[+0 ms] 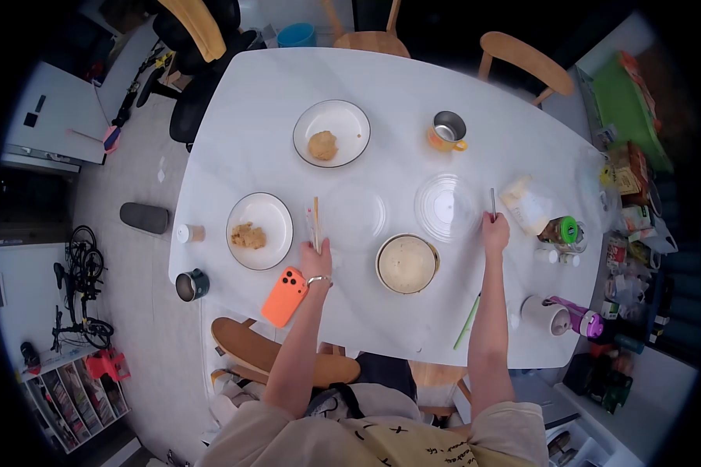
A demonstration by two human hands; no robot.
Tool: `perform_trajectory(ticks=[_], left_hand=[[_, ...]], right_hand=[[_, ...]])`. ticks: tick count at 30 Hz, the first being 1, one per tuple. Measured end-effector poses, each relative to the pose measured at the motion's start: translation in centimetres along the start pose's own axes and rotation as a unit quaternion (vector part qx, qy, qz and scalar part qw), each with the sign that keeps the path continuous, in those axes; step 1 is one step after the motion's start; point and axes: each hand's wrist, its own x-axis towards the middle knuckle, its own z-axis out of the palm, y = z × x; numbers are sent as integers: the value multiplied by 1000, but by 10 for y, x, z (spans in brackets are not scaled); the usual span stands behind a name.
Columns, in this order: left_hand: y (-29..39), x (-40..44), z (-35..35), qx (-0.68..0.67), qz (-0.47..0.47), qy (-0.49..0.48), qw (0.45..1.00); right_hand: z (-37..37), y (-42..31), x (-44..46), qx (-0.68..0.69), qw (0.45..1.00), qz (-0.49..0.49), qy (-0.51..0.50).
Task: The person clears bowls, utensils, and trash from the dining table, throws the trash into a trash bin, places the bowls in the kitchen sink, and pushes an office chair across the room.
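The person's left hand [317, 262] was closed around a slim wooden utensil [316, 218], which pointed away across the desk [401, 86], with a pinkish strip [309, 223] just beside it. The right hand [495, 233], well apart from the left, was closed in a fist around a thin metallic utensil [492, 201] (its lower part was hidden by the fingers). Between the 2 forearms, near the person, stood a round bowl [378, 270] with pale contents that looked smooth on top. Beyond it lay 2 clear round discs [444, 204], the right-hand 1 easier to make out. An orange phone [283, 297] lay face down just beside the left wrist. To the left of that hand sat a dark-rimmed plate [277, 218] bearing a crumbly brown heap [248, 236]; farther off, a 2nd plate [331, 117] held a rounder brown lump [322, 145]. A yellow-and-steel mug [446, 138] stood beyond the discs, a green stick [466, 321] lay near the right forearm, and a green-lidded jar [566, 230] stood to the right.
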Motion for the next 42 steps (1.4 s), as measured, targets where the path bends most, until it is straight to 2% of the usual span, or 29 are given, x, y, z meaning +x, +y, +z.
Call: perform_trajectory(ticks=[1, 4, 7, 10, 13, 16, 19, 21, 27, 31, 33, 34, 36, 38, 41, 42], left_hand=[[-1, 5, 5, -17, 1, 16, 1000], [2, 19, 11, 53, 15, -46, 997], [8, 23, 9, 67, 22, -56, 996], [1, 29, 10, 61, 69, -49, 995], [-11, 33, 15, 18, 84, -26, 996], [-21, 33, 18, -10, 86, -37, 996], [-18, 28, 14, -14, 50, -58, 997], [-22, 26, 15, -42, 38, -62, 996], [-20, 10, -1, -109, 10, -77, 991], [-28, -17, -40, -213, 4, -91, 973], [-44, -25, -62, -306, 11, -19, 952], [-55, -25, -73, -350, 16, 16, 936], [-95, -12, -88, -291, -86, 73, 950], [-116, 8, -105, -317, -111, 116, 935], [-143, 36, -114, -280, -128, 88, 947], [-136, 41, -122, -286, -190, 39, 938]], right_hand=[[-2, -4, -1, 17, 1000, 15, -8], [1, -7, -6, 6, 999, -40, -24], [9, -3, -6, -1, 998, -42, -37], [8, -2, -3, 103, 992, -36, -67], [-3, -8, -1, 315, 940, -2, -127], [-29, -43, -16, 392, 909, -31, -142], [-28, -82, -28, 363, 906, -92, -195], [-18, -116, -39, 273, 929, -136, -209], [17, -185, -69, 16, 944, -204, -257], [41, -190, -78, -91, 943, -261, -185], [38, -194, -85, -123, 936, -302, -136], [35, -202, -91, -111, 933, -310, -144], [27, -218, -102, -87, 929, -325, -156], [38, -232, -124, -6, 909, -375, -182], [61, -261, -178, 66, 849, -446, -276], [67, -273, -202, 54, 844, -441, -301]])
